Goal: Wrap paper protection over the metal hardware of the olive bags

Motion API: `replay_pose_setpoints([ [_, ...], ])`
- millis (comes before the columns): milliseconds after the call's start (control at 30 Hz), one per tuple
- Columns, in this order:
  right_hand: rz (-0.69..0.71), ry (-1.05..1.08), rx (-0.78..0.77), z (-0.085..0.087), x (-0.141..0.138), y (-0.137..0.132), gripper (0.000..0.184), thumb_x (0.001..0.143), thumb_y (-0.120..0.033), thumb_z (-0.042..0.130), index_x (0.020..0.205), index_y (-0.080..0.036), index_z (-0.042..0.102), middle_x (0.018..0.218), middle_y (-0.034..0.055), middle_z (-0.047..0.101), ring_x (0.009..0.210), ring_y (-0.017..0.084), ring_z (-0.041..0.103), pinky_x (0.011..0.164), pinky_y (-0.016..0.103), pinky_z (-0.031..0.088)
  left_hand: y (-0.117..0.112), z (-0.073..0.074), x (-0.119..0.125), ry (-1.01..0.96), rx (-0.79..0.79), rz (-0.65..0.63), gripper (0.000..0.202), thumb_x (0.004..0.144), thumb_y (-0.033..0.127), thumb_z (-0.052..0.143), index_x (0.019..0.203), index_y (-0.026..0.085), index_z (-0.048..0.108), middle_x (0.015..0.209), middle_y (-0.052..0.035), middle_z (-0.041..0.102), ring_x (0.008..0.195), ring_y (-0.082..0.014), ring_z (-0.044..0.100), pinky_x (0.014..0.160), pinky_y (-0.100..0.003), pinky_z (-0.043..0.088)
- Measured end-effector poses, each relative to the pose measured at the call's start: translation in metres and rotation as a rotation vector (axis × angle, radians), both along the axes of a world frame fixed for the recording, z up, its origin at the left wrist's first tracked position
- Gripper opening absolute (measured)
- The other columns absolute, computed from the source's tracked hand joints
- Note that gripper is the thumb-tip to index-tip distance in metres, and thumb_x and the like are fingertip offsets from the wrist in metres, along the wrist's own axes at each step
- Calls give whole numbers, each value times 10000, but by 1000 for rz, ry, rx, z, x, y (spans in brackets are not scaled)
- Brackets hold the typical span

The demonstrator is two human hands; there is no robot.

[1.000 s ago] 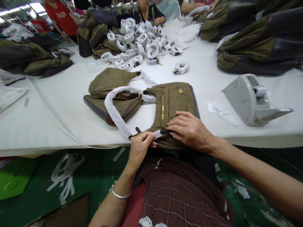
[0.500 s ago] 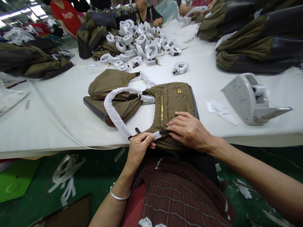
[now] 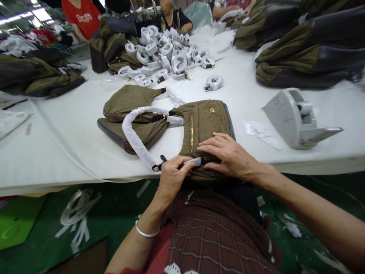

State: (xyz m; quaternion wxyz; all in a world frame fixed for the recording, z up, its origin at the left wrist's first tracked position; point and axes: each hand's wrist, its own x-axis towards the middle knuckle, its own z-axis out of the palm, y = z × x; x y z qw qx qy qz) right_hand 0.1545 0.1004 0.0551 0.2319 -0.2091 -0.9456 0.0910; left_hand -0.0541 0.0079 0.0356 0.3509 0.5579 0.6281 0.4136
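Note:
An olive corduroy shoulder bag, with a gold zipper and small gold emblem, lies at the table's front edge. Its white-wrapped handle loops out to the left. My left hand is closed, pinching a short white strip by the bag's near side; the strip's far end meets a dark tab. My right hand rests on the bag's lower right part, fingers extended and slightly apart, holding nothing. Behind the handle lie more olive bag bodies, partly covered by it.
A heap of coiled white-wrapped straps covers the table's far middle, with one coil apart. Grey tape dispenser and white scraps are right. Olive bags are piled at both sides. People are across the table.
My left hand has shifted slightly right with the white strip, which now covers part of the dark tab. The right hand's fingers have come off the tab onto the bag.

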Motion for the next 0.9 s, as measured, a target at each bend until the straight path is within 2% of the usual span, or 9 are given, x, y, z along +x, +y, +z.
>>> replay_pose_setpoints([
  [100,-16,20,-52,0,13,1,539,819,-289,709,1323,-208,532,1299,107,616,1220,256,550,1122,527,333,4,0,8,142,97,-47,126,861,296,668,866,189,735,796,-15,730,659,-129,649,643,-232,509],
  [233,-29,67,-83,-3,20,0,546,801,-297,728,1312,-227,551,1327,107,592,1257,264,524,1143,532,307,9,-4,19,237,256,-63,68,864,248,676,871,184,698,807,-11,709,705,-126,640,712,-242,500],
  [400,-5,85,-94,-2,11,3,382,833,-314,705,1198,-227,637,1247,87,642,1184,244,568,1132,531,295,16,-3,25,276,535,-65,57,892,200,638,842,185,660,796,-12,628,753,-125,600,730,-249,489],
  [467,23,97,-101,0,4,7,263,869,-328,672,1110,-222,676,1158,72,677,1108,224,600,1099,508,325,19,-1,25,286,578,-73,71,896,192,629,830,190,655,797,-12,603,765,-129,583,725,-251,482],
  [567,55,99,-133,4,-4,12,150,891,-334,652,953,-208,706,976,50,699,960,199,622,982,440,399,22,1,23,251,530,-132,72,903,201,617,839,199,651,770,1,594,742,-125,573,699,-243,468],
  [667,45,76,-211,7,-7,15,144,878,-342,674,857,-202,702,870,30,680,868,180,609,859,367,418,21,2,20,168,410,-81,47,880,232,643,896,197,617,775,16,604,700,-117,564,666,-235,455],
  [767,10,68,-267,10,-7,15,125,853,-309,708,813,-191,692,835,20,667,835,168,599,825,338,401,16,4,16,162,281,-60,168,843,252,673,971,194,581,822,15,607,698,-117,560,657,-230,446],
  [900,3,19,-281,15,-7,14,110,845,-293,717,806,-193,692,835,19,669,829,168,592,829,336,384,8,3,11,229,202,-113,57,890,226,583,936,193,574,802,16,596,717,-119,568,684,-230,429],
])
